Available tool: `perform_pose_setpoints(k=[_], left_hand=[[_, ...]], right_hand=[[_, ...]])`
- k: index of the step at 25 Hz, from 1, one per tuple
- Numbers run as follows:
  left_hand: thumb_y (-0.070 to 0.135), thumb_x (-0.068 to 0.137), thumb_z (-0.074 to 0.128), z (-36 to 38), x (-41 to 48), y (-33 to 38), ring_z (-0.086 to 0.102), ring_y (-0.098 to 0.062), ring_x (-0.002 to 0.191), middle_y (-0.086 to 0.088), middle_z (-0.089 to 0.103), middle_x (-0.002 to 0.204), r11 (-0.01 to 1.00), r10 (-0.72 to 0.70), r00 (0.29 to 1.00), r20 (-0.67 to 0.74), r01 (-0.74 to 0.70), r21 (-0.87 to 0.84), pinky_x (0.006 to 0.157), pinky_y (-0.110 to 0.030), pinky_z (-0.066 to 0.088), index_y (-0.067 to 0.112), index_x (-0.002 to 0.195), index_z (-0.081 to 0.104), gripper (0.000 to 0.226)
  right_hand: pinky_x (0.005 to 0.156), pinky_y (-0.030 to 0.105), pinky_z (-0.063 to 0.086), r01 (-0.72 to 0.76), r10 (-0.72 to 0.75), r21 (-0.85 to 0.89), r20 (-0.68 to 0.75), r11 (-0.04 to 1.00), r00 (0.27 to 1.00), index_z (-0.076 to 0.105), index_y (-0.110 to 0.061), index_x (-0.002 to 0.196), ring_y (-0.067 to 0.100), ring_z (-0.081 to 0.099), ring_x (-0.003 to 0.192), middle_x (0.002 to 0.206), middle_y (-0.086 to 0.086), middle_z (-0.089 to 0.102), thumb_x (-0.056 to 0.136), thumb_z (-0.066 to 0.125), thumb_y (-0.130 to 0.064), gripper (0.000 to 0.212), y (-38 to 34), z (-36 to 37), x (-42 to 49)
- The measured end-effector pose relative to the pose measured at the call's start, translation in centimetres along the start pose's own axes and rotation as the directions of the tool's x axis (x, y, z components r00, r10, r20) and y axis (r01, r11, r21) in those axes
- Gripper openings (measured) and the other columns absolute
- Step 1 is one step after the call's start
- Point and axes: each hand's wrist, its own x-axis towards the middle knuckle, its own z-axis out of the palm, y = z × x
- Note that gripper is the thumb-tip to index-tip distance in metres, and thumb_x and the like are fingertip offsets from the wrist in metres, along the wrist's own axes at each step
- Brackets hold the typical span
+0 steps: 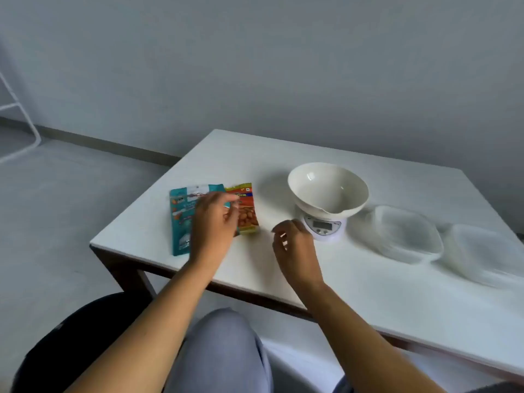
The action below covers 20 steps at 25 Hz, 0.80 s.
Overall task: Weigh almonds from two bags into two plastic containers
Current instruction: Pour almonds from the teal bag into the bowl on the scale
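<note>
Two almond bags lie flat at the left of the white table (255,154): a teal bag (180,219) and an orange bag (247,214) beside it. My left hand (214,225) hovers over both bags, fingers loosely curled, holding nothing. My right hand (295,248) hangs above the table just left of a small white digital scale (323,226), fingers bent, with nothing in it. An empty white bowl (327,190) sits on the scale. Two clear plastic containers (402,234) (482,251) stand to the right of the scale.
The table's near edge (255,296) runs diagonally in front of my knees (224,350). A white metal frame (19,114) stands on the floor at far left. A grey wall runs behind the table.
</note>
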Motion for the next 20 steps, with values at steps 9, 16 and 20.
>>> perform_pose_setpoints(k=[9, 16, 20], left_hand=[[0.020, 0.093, 0.061, -2.8, 4.6, -8.2, 0.062, -0.040, 0.111, -0.026, 0.061, 0.125, 0.729, -0.681, 0.732, -0.003, 0.677, -0.097, 0.078, -0.035, 0.045, -0.008, 0.120, 0.055, 0.039], [0.035, 0.092, 0.062, -3.4, 4.5, -8.6, 0.074, -0.031, 0.082, -0.011, 0.076, 0.090, 0.663, -0.630, 0.774, 0.063, 0.579, -0.474, 0.081, -0.051, 0.059, 0.009, 0.078, 0.066, 0.029], [0.041, 0.094, 0.055, -5.3, 3.7, -5.0, 0.075, -0.028, 0.074, -0.008, 0.076, 0.081, 0.833, -0.396, 0.917, 0.045, 0.380, -0.403, 0.067, -0.048, 0.058, 0.007, 0.079, 0.064, 0.039]], right_hand=[[0.112, 0.032, 0.034, 0.292, -0.233, -0.104, 0.381, 0.951, 0.895, 0.054, -0.013, 0.133, 0.023, 0.040, 0.135, 0.146, 0.006, 0.047, 0.099, 0.044, -0.025, 0.038, -3.8, 6.7, 3.2], [0.100, 0.031, 0.049, 0.244, -0.248, 0.053, 0.314, 0.968, 0.916, 0.058, -0.012, 0.125, 0.023, 0.051, 0.125, 0.138, 0.006, 0.051, 0.096, 0.051, -0.024, 0.032, -4.1, 5.3, 3.7], [0.088, 0.001, 0.038, 0.169, -0.166, 0.125, -0.033, 0.978, 0.986, 0.052, -0.016, 0.123, 0.012, 0.047, 0.119, 0.131, 0.002, 0.050, 0.092, 0.056, -0.034, 0.036, -7.5, -0.2, 7.5]])
